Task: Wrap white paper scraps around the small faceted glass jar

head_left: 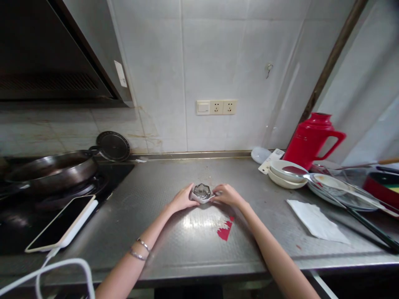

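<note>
Both hands meet around a small clear glass dish (202, 191) with a faceted rim, at the middle of the steel counter. White, paper-like material (202, 201) wraps its front and sides. My left hand (183, 197) presses against the left side, its fingers closed on the wrapped dish. On the opposite side, my right hand (227, 194) pinches the white material close to the rim. Just in front lies a torn red scrap (225, 230) with a ragged edge. How far the wrapping goes underneath is hidden.
A pan (59, 170) sits on the stove at left, near a phone (62, 224) with a white cable. To the right are stacked bowls (288, 182), a red thermos (307, 139), a plate with utensils (343, 193) and a white napkin (316, 220).
</note>
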`<state>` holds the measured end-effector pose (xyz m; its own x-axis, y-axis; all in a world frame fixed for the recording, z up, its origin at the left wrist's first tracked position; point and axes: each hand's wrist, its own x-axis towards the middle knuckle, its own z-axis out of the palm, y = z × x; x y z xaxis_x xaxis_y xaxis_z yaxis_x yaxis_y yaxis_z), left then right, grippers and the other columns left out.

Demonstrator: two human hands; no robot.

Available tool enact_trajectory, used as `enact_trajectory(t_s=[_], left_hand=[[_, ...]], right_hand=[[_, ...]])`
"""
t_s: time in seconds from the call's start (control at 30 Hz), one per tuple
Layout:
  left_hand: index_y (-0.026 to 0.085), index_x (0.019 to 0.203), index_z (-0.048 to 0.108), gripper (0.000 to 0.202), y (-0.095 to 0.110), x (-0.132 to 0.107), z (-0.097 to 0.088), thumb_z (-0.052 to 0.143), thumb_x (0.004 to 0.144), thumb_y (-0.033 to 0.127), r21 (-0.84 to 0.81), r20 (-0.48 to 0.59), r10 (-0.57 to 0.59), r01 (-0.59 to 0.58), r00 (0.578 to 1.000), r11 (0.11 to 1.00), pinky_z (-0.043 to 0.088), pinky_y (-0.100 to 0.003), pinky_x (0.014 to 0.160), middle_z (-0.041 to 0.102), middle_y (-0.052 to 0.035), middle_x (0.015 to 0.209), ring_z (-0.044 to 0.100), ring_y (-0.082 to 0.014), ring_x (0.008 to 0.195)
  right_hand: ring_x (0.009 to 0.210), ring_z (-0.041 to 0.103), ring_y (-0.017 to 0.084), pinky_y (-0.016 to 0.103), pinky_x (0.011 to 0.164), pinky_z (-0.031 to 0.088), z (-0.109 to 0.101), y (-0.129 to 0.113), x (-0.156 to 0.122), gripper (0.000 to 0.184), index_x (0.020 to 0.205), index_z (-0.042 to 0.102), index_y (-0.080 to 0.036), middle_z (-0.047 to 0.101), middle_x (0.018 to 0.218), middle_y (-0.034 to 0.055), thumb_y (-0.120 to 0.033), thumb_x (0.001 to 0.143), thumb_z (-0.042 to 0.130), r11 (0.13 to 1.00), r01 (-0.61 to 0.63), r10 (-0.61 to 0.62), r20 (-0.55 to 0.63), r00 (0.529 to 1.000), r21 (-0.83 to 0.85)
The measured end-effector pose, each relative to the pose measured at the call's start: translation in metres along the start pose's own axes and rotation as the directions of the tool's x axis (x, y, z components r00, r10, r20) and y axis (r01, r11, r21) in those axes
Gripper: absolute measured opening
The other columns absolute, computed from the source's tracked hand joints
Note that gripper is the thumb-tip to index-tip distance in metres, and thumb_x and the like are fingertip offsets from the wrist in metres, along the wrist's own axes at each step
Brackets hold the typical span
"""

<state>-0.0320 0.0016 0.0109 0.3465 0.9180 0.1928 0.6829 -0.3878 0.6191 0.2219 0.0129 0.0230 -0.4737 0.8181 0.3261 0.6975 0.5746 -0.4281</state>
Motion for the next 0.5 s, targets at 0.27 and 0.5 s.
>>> enact_trajectory(t_s=[0.27,0.5], left_hand=[[0.015,0.143,0.031,0.107,-0.001,0.003,-0.02,0.079,0.053,0.047,0.007,-0.047,0.023,-0.023,0.999,1.0,0.025,-0.043,0.113,0.028,-0.0179,0.149,0.03,-0.0297,0.137],[0.017,0.112,0.064,0.042,0.025,-0.001,-0.027,0.064,0.078,0.041,-0.178,-0.426,0.074,-0.164,0.902,0.97,0.039,-0.04,0.106,0.059,-0.0109,0.127,0.055,-0.0233,0.12]], right_hand=[[0.076,0.067,0.021,0.028,0.07,0.048,-0.006,-0.002,0.002,0.023,0.075,0.075,-0.018,0.074,0.081,0.006,-0.038,0.078,0.065,0.962,0.05,-0.062,0.036,0.997,0.267],[0.081,0.067,0.022,0.03,0.071,0.051,-0.009,-0.016,0.005,0.029,0.077,0.074,-0.018,0.074,0.085,0.0089,-0.047,0.076,0.067,0.901,0.076,0.012,-0.201,0.98,0.427]])
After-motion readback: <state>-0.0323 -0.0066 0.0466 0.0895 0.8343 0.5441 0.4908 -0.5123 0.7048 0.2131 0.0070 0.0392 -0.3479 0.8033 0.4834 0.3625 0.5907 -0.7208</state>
